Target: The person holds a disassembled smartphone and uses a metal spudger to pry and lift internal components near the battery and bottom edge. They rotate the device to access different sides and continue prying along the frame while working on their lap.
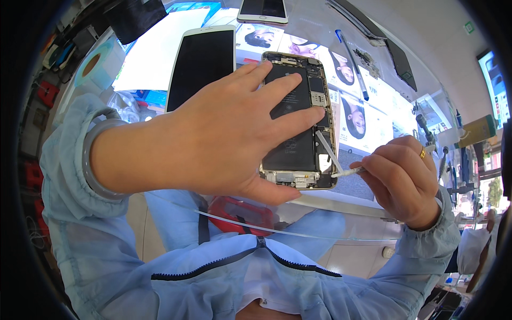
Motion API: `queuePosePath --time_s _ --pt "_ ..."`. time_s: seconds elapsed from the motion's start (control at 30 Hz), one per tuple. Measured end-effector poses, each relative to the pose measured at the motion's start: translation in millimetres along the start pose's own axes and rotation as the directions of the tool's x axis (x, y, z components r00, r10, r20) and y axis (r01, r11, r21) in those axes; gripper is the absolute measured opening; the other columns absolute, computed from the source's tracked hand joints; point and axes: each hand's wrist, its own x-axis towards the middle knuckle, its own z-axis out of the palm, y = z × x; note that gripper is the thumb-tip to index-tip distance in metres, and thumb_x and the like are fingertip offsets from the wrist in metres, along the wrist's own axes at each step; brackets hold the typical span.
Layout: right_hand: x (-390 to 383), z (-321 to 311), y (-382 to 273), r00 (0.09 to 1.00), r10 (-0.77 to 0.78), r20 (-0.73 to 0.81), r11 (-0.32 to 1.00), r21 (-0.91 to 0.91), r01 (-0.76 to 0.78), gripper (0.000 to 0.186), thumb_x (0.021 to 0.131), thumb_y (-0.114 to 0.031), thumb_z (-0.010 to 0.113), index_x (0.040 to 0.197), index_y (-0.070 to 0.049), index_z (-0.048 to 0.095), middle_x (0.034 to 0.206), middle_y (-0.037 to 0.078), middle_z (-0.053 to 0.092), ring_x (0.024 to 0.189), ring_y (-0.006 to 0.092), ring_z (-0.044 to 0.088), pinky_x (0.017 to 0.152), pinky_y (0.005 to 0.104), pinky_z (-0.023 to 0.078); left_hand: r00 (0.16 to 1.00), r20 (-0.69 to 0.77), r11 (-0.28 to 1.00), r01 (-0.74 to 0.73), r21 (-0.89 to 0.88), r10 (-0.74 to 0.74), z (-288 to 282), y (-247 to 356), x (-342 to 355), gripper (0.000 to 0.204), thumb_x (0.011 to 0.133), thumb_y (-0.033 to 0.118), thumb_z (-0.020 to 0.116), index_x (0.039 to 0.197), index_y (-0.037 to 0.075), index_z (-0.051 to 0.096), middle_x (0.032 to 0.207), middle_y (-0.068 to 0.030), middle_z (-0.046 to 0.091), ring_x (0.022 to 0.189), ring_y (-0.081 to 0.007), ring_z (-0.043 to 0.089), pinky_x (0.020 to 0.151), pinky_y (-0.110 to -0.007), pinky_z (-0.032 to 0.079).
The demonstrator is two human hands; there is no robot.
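Observation:
An opened phone [289, 154] lies on the glass counter with its black battery and inner parts bare. My left hand [234, 125] reaches across it, fingers spread. Its fingertips press on the phone's upper part and right side, and the thumb is at the lower edge. Off the phone's lower right corner, my right hand [402, 181] is closed in a pinch. From its fingertips a thin white strip [346, 173] runs to the phone's corner, then bends up along the battery's right side. Whether a slim tool is also in the pinch cannot be made out.
A white-framed screen [205, 56] lies left of the opened phone, and another phone [262, 10] lies beyond. A blue pen [353, 64] and small screws [368, 61] are at the far right. A tape roll [92, 65] stands left. The counter's glass edge [298, 233] runs before me.

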Motion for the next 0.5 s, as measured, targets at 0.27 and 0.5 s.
queuePosePath --time_s 0.27,0.5 --pt "-1 2 -3 1.000 -0.003 0.028 0.999 0.039 0.002 0.027 0.061 -0.004 0.063 0.086 0.005 0.061 0.078 0.013 0.056 0.063 0.0239 0.054 0.052 0.0283 0.045 1.000 -0.017 1.000 -0.002 -0.009 0.002 1 -1 -1 0.084 0.064 0.054 0.070 0.131 0.011 0.044 0.130 -0.0291 0.040 0.112 -0.0491 0.042 0.098 -0.052 0.035" --pt "-4 5 -3 0.993 0.047 0.105 0.993 0.099 -0.057 0.028 0.066 -0.005 0.062 0.092 0.005 0.059 0.083 0.014 0.056 0.060 0.0235 0.055 0.051 0.0291 0.046 1.000 -0.015 1.000 0.001 -0.011 -0.001 2 -1 -1 0.084 0.064 0.056 0.069 0.131 0.011 0.045 0.130 -0.0294 0.040 0.113 -0.0500 0.042 0.098 -0.052 0.035"
